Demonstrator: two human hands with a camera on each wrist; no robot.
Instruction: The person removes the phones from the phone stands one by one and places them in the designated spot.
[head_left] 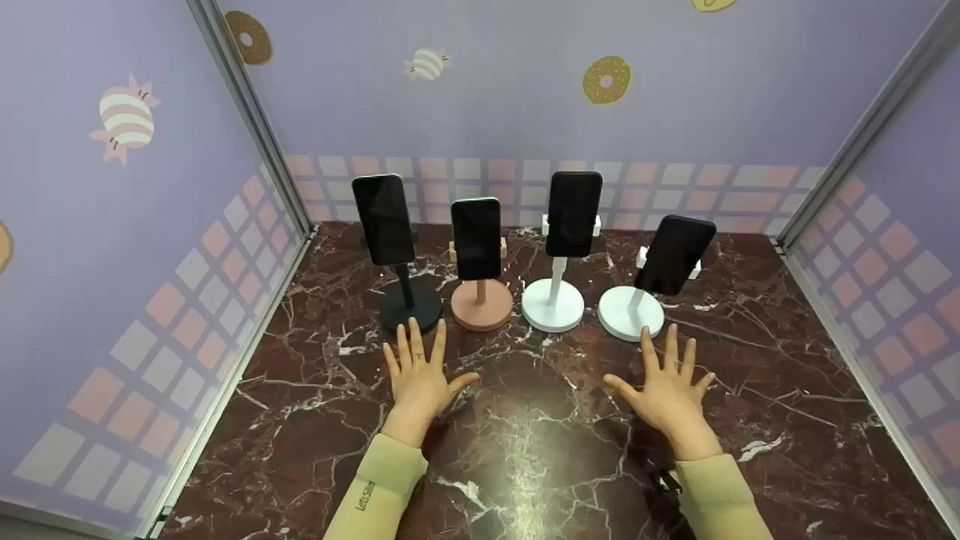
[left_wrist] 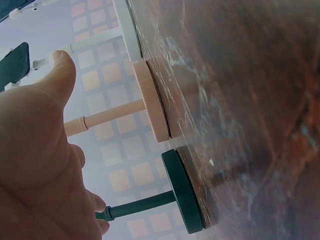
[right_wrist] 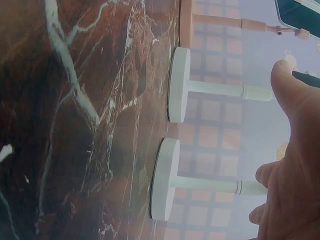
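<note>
Four-in-a-row is how the phone stands appear, each bearing a dark-screened phone. At the left is a black stand [head_left: 411, 309] with a phone [head_left: 384, 219]; beside it a pink stand [head_left: 482, 307] with a phone [head_left: 477, 238]. Further right come a white stand [head_left: 553, 307] with an upright phone [head_left: 574, 214] and another white stand [head_left: 630, 313] whose phone [head_left: 675, 255] tilts right. My left hand [head_left: 420, 386], fingers spread, is in front of the black stand and holds nothing. My right hand [head_left: 670, 394], likewise spread and holding nothing, is before the rightmost stand.
A dark red marbled tabletop [head_left: 525, 420] lies under everything. Purple panels with a tiled print [head_left: 667, 172] enclose it at the back and both sides, joined by metal edge strips [head_left: 262, 135]. A small black object [head_left: 664, 481] shows beside the right sleeve.
</note>
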